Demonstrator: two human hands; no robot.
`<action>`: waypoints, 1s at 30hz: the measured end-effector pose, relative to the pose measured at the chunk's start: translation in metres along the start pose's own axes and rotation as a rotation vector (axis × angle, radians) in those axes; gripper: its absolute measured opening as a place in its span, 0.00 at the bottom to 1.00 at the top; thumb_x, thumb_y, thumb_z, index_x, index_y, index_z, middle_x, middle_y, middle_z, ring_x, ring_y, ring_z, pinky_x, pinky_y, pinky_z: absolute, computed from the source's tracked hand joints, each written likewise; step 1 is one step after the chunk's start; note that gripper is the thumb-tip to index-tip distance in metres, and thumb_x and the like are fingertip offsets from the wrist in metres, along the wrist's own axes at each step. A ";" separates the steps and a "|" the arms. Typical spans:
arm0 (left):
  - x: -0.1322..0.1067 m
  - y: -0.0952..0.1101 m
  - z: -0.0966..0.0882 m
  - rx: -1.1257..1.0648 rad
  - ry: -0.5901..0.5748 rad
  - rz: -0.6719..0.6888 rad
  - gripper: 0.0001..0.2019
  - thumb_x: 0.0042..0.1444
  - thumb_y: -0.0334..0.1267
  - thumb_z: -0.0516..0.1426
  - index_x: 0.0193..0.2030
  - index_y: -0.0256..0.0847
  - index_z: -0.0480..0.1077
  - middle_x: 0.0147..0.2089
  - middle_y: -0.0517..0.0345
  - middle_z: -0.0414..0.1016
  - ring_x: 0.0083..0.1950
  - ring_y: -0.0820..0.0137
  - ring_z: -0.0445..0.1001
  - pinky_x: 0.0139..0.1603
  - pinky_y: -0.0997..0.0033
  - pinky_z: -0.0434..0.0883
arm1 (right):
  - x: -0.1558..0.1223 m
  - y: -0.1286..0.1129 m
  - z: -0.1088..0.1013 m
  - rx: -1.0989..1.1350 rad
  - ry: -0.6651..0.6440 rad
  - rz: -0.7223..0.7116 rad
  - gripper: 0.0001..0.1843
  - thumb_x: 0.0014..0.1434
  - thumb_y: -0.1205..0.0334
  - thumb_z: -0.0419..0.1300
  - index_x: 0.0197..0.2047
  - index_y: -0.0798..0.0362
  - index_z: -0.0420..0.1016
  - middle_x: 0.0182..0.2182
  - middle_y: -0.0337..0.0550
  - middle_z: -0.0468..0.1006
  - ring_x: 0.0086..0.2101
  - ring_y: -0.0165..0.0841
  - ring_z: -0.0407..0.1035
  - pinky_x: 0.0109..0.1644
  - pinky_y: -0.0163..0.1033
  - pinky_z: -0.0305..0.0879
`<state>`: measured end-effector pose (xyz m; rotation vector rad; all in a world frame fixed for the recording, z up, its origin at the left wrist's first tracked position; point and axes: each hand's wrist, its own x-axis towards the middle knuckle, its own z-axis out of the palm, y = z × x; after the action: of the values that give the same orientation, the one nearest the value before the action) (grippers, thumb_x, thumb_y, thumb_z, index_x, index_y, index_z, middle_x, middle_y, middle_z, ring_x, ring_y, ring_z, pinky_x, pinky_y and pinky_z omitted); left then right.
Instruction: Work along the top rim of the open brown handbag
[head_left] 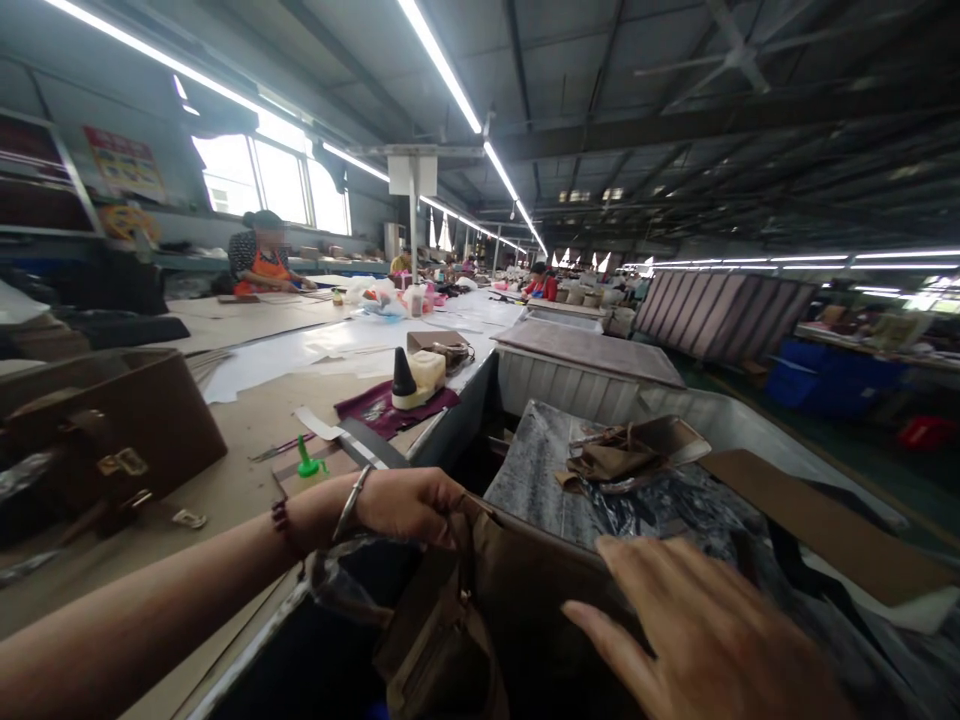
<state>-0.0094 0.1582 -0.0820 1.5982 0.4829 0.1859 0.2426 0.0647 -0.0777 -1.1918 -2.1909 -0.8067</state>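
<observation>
In the bottom middle is a dark brown leather bag (540,580), with straps and a pocket-like piece on its near side. My left hand (411,505) has its fingers closed on the bag's upper edge, close to a strap. My right hand (709,625) is slightly blurred, fingers stretched out and thumb apart, over the right part of the same bag. Whether it touches the leather I cannot tell. Clear plastic wrap (345,585) hangs below my left wrist. On the table at left stands another brown handbag (176,415) with metal clasps.
A long table (247,425) carries a green-nozzled bottle (307,460), a cream container (429,375) with a black cone (403,375), and purple cloth (360,408). To the right, a grey bin (772,420) holds brown pieces (832,510) and plastic. A co-worker (264,255) sits across the table.
</observation>
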 end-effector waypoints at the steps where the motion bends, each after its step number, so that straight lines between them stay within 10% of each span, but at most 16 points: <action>1: 0.001 -0.002 0.000 0.003 0.005 0.004 0.14 0.51 0.41 0.57 0.40 0.34 0.70 0.37 0.54 0.75 0.37 0.69 0.72 0.43 0.73 0.67 | 0.009 -0.005 0.006 0.050 -0.033 -0.017 0.21 0.60 0.49 0.42 0.31 0.50 0.70 0.23 0.42 0.72 0.25 0.35 0.67 0.29 0.38 0.57; 16: -0.017 -0.016 -0.027 -0.221 0.102 -0.127 0.20 0.42 0.34 0.62 0.45 0.37 0.68 0.38 0.58 0.73 0.36 0.71 0.71 0.41 0.74 0.67 | 0.065 -0.023 0.090 0.306 -0.604 0.204 0.11 0.57 0.63 0.51 0.27 0.50 0.72 0.24 0.41 0.77 0.28 0.35 0.72 0.26 0.34 0.53; 22: -0.012 -0.031 -0.033 -0.179 0.370 -0.210 0.21 0.46 0.46 0.60 0.45 0.38 0.69 0.37 0.58 0.72 0.36 0.73 0.68 0.39 0.77 0.65 | 0.082 -0.036 0.108 0.365 -0.684 0.191 0.12 0.57 0.60 0.51 0.28 0.50 0.74 0.26 0.45 0.78 0.31 0.39 0.72 0.28 0.35 0.57; 30: -0.007 -0.077 0.002 -0.410 0.498 -0.284 0.19 0.38 0.44 0.65 0.35 0.33 0.71 0.26 0.60 0.69 0.25 0.78 0.65 0.27 0.80 0.62 | 0.056 -0.037 0.122 0.421 -0.707 0.097 0.10 0.54 0.62 0.54 0.26 0.52 0.75 0.26 0.46 0.77 0.31 0.39 0.72 0.32 0.37 0.59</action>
<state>-0.0293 0.1548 -0.1563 1.0594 0.9825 0.4415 0.1647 0.1655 -0.1337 -1.4807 -2.6243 0.1691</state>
